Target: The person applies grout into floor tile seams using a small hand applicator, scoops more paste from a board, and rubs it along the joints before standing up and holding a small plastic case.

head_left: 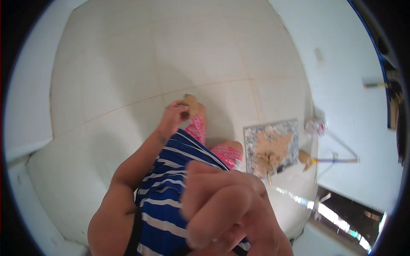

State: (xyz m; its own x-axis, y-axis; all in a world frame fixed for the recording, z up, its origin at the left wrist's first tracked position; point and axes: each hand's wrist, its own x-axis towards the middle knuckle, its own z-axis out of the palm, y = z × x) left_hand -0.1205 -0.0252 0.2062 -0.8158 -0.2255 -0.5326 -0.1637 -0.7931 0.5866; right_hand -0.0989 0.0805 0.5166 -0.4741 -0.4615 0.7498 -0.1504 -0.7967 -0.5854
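My left hand point(174, 116) is closed by my left knee, gripping a small tan piece point(191, 103) with a dark brown spot near the fingers. What kind of thing it is cannot be made out. Close to the camera, my right hand point(222, 207) is raised in front of my blue-and-white striped top point(164, 183), its fingers curled in. Whether anything is inside those fingers is hidden. To the right of my knees lies a speckled grey board point(292, 133) on the floor, with a spread, crumbly tan material point(273, 147) on it.
Pale tiles point(205, 47) cover the floor. Beyond the board stand a clear container point(315, 127) and a yellowish-brown object point(305, 159) against the white wall point(337, 89). A thin rod point(337, 161) runs along that wall. A dark opening point(346, 213) is at lower right.
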